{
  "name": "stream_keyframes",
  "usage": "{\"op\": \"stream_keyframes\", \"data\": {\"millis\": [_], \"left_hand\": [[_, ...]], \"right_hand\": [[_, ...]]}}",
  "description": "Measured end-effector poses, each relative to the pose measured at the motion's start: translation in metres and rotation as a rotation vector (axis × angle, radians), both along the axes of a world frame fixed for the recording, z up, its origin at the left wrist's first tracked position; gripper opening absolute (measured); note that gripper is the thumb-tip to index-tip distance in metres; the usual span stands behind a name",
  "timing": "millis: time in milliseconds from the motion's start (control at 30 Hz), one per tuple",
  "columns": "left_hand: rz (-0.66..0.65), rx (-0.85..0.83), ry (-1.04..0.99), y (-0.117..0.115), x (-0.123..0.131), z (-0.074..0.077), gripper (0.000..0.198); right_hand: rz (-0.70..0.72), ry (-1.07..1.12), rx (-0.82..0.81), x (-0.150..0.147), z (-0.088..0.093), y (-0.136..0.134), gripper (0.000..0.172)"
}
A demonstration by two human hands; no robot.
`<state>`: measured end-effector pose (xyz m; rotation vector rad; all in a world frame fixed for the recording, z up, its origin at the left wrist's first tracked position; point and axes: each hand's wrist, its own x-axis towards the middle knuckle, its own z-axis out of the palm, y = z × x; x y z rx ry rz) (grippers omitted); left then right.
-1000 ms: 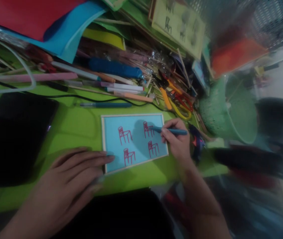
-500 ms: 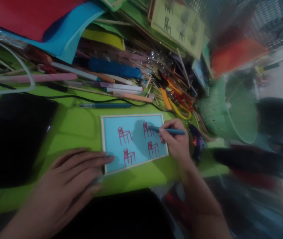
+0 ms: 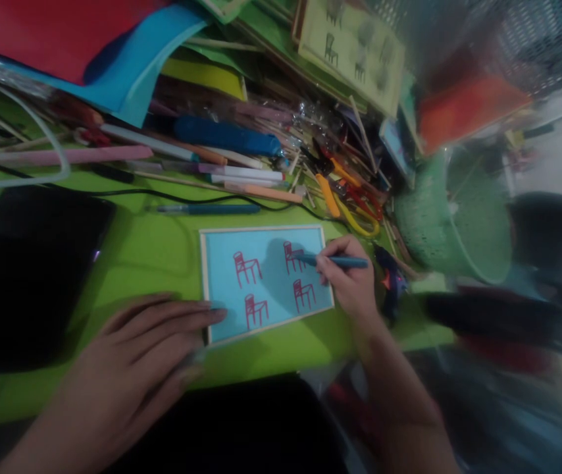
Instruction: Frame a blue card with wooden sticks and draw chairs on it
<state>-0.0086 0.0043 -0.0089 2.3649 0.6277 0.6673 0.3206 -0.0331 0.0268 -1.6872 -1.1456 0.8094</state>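
Observation:
A light blue card point(image 3: 271, 263) edged with thin wooden strips lies on the green tabletop. Several chairs are drawn on it in red lines. My right hand point(image 3: 347, 276) grips a dark blue pen point(image 3: 343, 261), its tip at the upper right chair drawing point(image 3: 291, 255). My left hand point(image 3: 147, 355) lies with fingers stretched out, the fingertips over the card's lower left edge. Beyond the card's top edge, another blue pen point(image 3: 222, 209) rests on the table.
A black tablet-like device point(image 3: 29, 276) lies at the left. Behind the card are markers point(image 3: 246, 174), sticks, yellow-handled scissors point(image 3: 360, 220) and a blue pouch-like thing point(image 3: 226, 135). A green basket point(image 3: 424, 217) stands at the right; a yellow card with chair pictures point(image 3: 353, 59) is at the back.
Almost nothing differs. The pen tip and my right hand stay at the upper right chair drawing, and my left hand keeps its place.

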Motion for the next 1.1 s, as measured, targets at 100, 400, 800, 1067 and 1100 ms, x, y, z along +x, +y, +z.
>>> {"op": "stream_keyframes", "data": {"millis": [100, 400, 800, 1067, 1100], "left_hand": [[0.001, -0.002, 0.002, 0.0000, -0.0003, 0.0002, 0.020], [-0.004, -0.004, -0.001, -0.0008, -0.0018, -0.0002, 0.017], [0.006, -0.002, -0.010, 0.0004, 0.0014, 0.0011, 0.021], [-0.008, -0.002, -0.003, -0.0014, -0.0015, 0.0001, 0.019], [-0.013, 0.001, 0.001, -0.0015, -0.0019, -0.0001, 0.019]], "right_hand": [[-0.003, 0.001, 0.005, -0.0002, 0.0005, -0.0003, 0.017], [0.003, -0.015, 0.003, -0.0005, 0.0023, -0.0003, 0.013], [0.006, -0.015, -0.006, -0.0011, 0.0016, -0.0009, 0.016], [0.032, -0.014, 0.002, -0.0003, 0.0006, -0.0018, 0.017], [0.036, -0.011, 0.007, -0.0001, 0.0003, -0.0019, 0.017]]}}
